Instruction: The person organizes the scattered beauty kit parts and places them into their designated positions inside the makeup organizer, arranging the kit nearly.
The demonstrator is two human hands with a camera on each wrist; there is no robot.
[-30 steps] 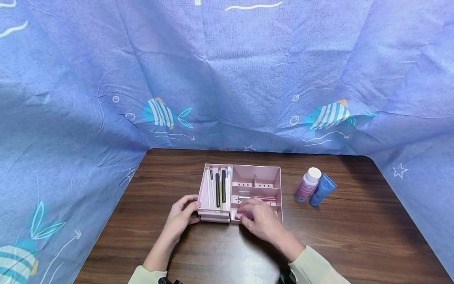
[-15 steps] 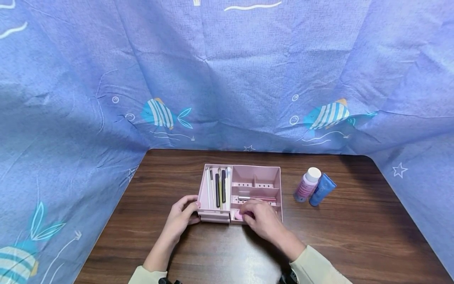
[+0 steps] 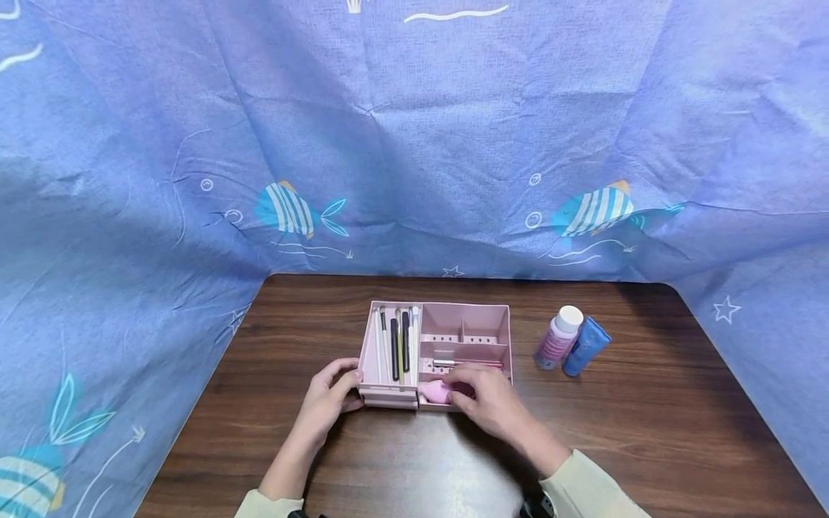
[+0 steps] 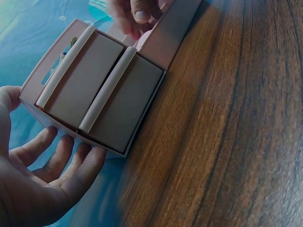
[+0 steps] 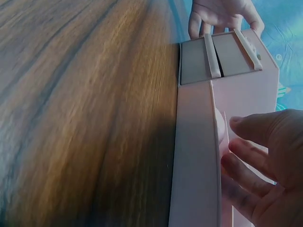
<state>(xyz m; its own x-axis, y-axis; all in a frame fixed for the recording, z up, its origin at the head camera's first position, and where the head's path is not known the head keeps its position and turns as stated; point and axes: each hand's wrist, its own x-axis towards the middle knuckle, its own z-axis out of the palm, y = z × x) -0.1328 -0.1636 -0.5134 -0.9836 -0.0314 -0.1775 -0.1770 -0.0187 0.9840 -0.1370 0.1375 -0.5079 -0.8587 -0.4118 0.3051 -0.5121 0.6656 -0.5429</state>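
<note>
A pink makeup organizer stands on the table, makeup brushes in its long left section. My left hand rests its thumb and fingertips against the organizer's left side, near the front corner; two closed drawers fill the front there in the left wrist view. A rounded pink makeup sponge lies in the front right compartment. Right beside it is my right hand, fingers loosely bent and reaching into that compartment. In the right wrist view thumb and fingers stand apart, with the sponge just beyond them, partly hidden by the wall.
Slim tubes lie in the middle right compartment. To the organizer's right stand a white-capped pink bottle and a blue tube, side by side. Blue fish-print cloth hangs behind the dark wooden table.
My right hand has drawn back slightly to the right from the makeup sponge, which now shows more fully in its compartment. The left hand keeps its place at the organizer's side.
</note>
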